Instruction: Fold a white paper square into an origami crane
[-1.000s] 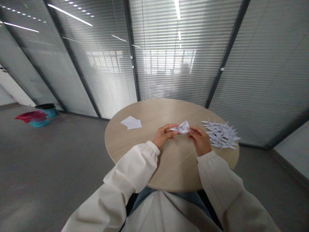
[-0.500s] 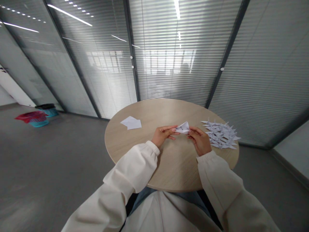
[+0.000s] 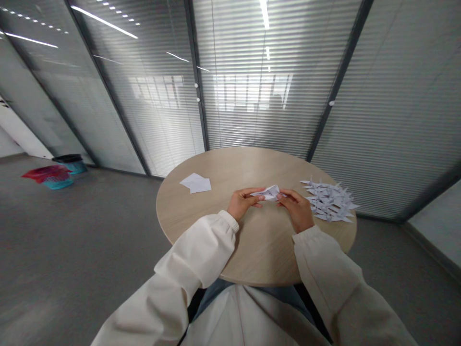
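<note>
Two hands (image 3: 245,203) (image 3: 294,208) on folded paper (image 3: 268,192)

Right hand (image 3: 295,210) hemmed in outward by heaped paper cranes (image 3: 329,202); passage from left hand (image 3: 244,203) to paper sheets (image 3: 195,183) offered across round wooden tabletop (image 3: 223,166).

Round light-wood surface (image 3: 259,250) here, with a couple of white paper sheets (image 3: 195,183) on the left and a messy heap of folded paper cranes (image 3: 328,201) on the right.

The left hand (image 3: 244,202) and right hand (image 3: 295,208) hide both ends of the folded paper (image 3: 269,192), and any print on it is too small to read. The paper cranes (image 3: 329,202) overlap too densely to count. A red cloth (image 3: 45,173) hides most of the basket (image 3: 57,185). The view's bottom edge cuts off the left sleeve (image 3: 194,259) and right sleeve (image 3: 334,274).
</note>
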{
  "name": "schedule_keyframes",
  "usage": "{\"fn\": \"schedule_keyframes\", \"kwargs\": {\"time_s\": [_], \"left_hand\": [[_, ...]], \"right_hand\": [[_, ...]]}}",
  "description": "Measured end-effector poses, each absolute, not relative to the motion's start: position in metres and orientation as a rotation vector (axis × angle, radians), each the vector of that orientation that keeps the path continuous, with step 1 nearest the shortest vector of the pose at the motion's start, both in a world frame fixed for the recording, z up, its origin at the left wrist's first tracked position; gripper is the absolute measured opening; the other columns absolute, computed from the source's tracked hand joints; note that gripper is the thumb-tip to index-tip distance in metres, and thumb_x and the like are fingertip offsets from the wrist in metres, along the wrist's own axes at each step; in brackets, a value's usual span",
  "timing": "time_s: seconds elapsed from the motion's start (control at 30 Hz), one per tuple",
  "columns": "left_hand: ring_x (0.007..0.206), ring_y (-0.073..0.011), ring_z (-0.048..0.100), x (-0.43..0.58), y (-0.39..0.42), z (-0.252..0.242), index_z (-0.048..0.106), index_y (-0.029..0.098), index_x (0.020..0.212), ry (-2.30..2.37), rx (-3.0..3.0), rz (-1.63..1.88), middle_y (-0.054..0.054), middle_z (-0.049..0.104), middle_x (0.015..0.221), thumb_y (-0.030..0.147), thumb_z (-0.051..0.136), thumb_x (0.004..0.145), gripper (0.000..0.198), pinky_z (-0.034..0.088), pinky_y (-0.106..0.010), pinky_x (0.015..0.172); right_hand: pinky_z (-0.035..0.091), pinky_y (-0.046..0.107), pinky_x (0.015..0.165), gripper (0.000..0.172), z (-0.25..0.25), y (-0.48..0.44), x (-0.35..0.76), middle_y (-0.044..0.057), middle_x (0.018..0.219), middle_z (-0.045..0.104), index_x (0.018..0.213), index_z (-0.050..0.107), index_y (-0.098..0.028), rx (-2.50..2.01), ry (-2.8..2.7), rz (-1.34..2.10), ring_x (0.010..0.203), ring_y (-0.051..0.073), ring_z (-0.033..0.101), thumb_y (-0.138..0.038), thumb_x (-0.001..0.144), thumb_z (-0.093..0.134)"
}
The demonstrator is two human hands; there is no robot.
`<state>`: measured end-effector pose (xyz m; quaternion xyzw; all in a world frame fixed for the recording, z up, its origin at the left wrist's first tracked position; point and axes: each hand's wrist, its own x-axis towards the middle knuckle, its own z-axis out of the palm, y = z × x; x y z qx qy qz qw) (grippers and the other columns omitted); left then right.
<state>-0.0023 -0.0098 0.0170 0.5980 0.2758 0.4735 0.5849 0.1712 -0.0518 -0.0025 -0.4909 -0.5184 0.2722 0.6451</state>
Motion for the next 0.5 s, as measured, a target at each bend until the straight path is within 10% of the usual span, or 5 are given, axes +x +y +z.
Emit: {"fn": "schedule_keyframes", "kwargs": {"time_s": [0.5], "left_hand": [[0.063,-0.0118,0.06,-0.0024,-0.004,0.0119,0.063,0.013,0.108,0.706,1.48,1.125,-0.005,0.07,0.079,0.026,0.074,0.059,0.052,0.049,-0.025,0.067]], "right_hand": [[0.051,0.029,0.064,0.036,0.0031,-0.0572,0.167,0.005,0.075,0.07,0.103,0.067,-0.018,-1.127,-1.341,0.505,0.065,0.018,0.064,-0.036,0.072,0.064]]}}
